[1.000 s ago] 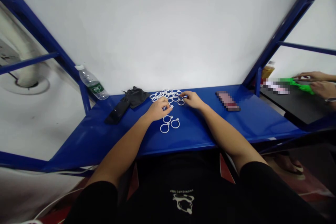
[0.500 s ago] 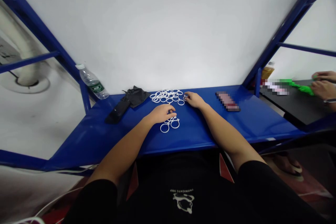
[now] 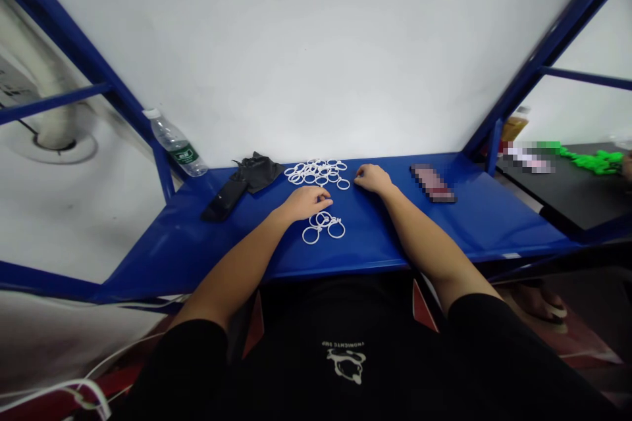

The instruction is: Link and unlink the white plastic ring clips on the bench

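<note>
Over the blue table (image 3: 266, 253), my left hand (image 3: 309, 202) is partly curled, thumb apart from the fingers, with nothing seen between them. Just below its thumb lies a small cluster of thin white plastic rings (image 3: 311, 243), several of them, with little knobs or tabs. A larger pile of similar white rings (image 3: 310, 179) lies farther back, near the wall. To the right of that pile rests my right hand (image 3: 374, 179), its fingers curled and pinched together. Whatever its fingertips hold, if anything, is hidden.
A black phone-like object (image 3: 224, 200) and a crumpled black bag (image 3: 261, 171) lie left of the pile. Behind them a plastic bottle (image 3: 180, 148) leans near the blue frame. A phone (image 3: 432, 183) lies right. Green chain-like pieces (image 3: 597, 161) sit on the neighbouring black table (image 3: 557, 191).
My left hand has lifted off the near rings, uncovering more of them. My right hand has drawn slightly right, away from the pile; the white ring part at its fingertips no longer shows.
</note>
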Action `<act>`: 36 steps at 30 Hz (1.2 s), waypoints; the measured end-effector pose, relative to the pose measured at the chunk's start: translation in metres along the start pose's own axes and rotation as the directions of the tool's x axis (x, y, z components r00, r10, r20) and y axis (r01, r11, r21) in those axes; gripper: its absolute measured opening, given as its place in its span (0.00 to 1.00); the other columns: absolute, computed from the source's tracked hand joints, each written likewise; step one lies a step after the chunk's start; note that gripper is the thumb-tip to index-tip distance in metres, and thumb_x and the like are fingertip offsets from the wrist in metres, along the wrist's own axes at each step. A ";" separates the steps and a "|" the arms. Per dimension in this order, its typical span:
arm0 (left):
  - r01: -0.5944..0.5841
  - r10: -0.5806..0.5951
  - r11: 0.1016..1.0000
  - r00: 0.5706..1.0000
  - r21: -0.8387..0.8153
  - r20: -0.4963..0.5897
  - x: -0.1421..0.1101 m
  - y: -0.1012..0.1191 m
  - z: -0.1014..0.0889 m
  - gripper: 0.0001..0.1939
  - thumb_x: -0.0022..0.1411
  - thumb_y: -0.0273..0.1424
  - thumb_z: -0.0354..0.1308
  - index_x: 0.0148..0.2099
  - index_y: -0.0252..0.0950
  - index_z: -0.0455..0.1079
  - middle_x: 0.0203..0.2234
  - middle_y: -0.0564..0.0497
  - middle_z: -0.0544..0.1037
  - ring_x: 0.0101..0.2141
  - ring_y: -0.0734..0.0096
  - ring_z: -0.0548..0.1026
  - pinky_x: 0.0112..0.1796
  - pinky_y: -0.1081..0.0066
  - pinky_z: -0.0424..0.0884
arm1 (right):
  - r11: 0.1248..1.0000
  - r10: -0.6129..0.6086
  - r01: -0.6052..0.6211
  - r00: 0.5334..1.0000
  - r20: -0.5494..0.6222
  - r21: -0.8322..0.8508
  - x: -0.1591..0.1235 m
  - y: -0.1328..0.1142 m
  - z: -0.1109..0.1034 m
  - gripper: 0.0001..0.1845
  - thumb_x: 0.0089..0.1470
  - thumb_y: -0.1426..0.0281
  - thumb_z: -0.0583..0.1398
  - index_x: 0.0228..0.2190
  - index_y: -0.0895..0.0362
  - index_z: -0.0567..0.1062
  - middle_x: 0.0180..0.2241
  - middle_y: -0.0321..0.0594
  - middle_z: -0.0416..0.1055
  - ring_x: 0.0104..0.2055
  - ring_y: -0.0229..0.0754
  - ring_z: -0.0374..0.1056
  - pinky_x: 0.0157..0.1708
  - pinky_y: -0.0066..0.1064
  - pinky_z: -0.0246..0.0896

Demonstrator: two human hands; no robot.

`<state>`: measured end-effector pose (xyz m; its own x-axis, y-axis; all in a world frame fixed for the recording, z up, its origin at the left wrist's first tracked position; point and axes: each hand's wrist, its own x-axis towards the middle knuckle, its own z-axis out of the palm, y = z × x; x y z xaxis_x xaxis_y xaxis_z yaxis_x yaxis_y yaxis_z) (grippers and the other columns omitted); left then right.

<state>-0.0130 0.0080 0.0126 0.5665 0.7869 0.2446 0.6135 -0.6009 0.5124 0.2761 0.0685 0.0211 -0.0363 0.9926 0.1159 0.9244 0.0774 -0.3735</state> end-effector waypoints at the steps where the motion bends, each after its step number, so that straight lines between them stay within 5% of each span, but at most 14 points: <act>1: 0.011 -0.011 1.000 1.000 0.004 -0.011 0.000 -0.001 0.000 0.10 0.72 0.37 0.67 0.52 0.40 0.83 0.39 0.49 0.86 0.35 0.65 0.81 0.41 0.64 0.77 | 0.998 -0.022 0.023 0.999 -0.029 0.051 -0.001 -0.001 -0.001 0.09 0.56 0.69 0.68 0.39 0.55 0.86 0.45 0.50 0.86 0.48 0.54 0.80 0.47 0.37 0.72; 4: 0.043 -0.041 0.999 0.996 0.016 -0.078 0.001 -0.002 0.001 0.18 0.73 0.37 0.67 0.61 0.39 0.79 0.47 0.48 0.85 0.35 0.67 0.80 0.43 0.64 0.77 | 0.915 -0.152 0.168 0.986 -0.072 0.367 -0.006 -0.011 0.000 0.07 0.55 0.71 0.64 0.36 0.57 0.82 0.36 0.45 0.84 0.38 0.46 0.77 0.42 0.35 0.70; 7: 0.028 -0.026 0.999 0.990 0.019 -0.135 0.000 -0.003 0.000 0.25 0.75 0.37 0.64 0.69 0.39 0.73 0.53 0.46 0.83 0.36 0.68 0.80 0.45 0.64 0.77 | 0.666 -0.344 0.272 0.938 -0.037 0.695 -0.017 -0.030 0.003 0.07 0.54 0.69 0.62 0.35 0.57 0.78 0.29 0.40 0.81 0.32 0.41 0.74 0.36 0.31 0.68; 11: -0.039 0.041 0.999 0.992 0.021 -0.122 -0.001 -0.002 -0.001 0.17 0.78 0.38 0.59 0.62 0.38 0.76 0.47 0.46 0.84 0.37 0.65 0.80 0.43 0.65 0.74 | 0.475 -0.541 0.338 0.840 -0.033 0.812 -0.036 -0.057 0.012 0.07 0.54 0.66 0.63 0.35 0.56 0.77 0.27 0.35 0.78 0.27 0.37 0.68 0.31 0.28 0.63; 14: -0.057 0.062 0.997 0.993 0.049 -0.099 -0.001 -0.001 -0.002 0.12 0.78 0.38 0.57 0.46 0.38 0.79 0.38 0.48 0.82 0.37 0.63 0.79 0.41 0.66 0.72 | 0.457 -0.579 0.355 0.815 -0.030 0.815 -0.045 -0.066 0.018 0.06 0.54 0.66 0.62 0.33 0.55 0.76 0.24 0.31 0.73 0.26 0.36 0.64 0.28 0.27 0.60; 18: -0.070 0.077 0.995 0.993 0.078 -0.093 0.000 0.000 -0.001 0.13 0.77 0.36 0.57 0.38 0.38 0.75 0.33 0.50 0.81 0.35 0.64 0.77 0.40 0.66 0.69 | 0.496 -0.577 0.358 0.817 -0.008 0.791 -0.044 -0.065 0.023 0.06 0.52 0.67 0.61 0.32 0.55 0.75 0.24 0.31 0.69 0.24 0.36 0.61 0.26 0.27 0.57; 36: -0.057 0.063 0.996 0.993 0.063 -0.095 0.000 0.003 -0.004 0.16 0.79 0.38 0.55 0.37 0.38 0.73 0.31 0.49 0.79 0.33 0.64 0.76 0.38 0.66 0.67 | 0.463 -0.574 0.310 0.819 0.014 0.831 -0.040 -0.059 0.025 0.09 0.52 0.69 0.62 0.36 0.56 0.78 0.25 0.31 0.73 0.26 0.37 0.67 0.28 0.27 0.63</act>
<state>-0.0136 0.0063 0.0172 0.5492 0.7573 0.3533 0.6136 -0.6524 0.4447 0.2131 0.0265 0.0157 -0.5653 0.7699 0.2961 0.1008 0.4208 -0.9015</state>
